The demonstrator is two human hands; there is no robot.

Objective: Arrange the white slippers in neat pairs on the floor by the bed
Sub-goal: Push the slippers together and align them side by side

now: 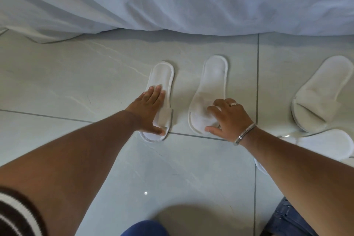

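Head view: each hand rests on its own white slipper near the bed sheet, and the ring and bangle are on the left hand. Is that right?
One detail is wrong. The head view shows the ring and bangle on the right hand, not the left hand. Otherwise correct: each hand rests on its own slipper, the left slipper and the right slipper, near the bed sheet.

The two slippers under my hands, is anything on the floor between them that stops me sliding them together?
Nothing visible. Only bare tile lies between the left slipper and the right slipper; the other slippers sit off to the right.
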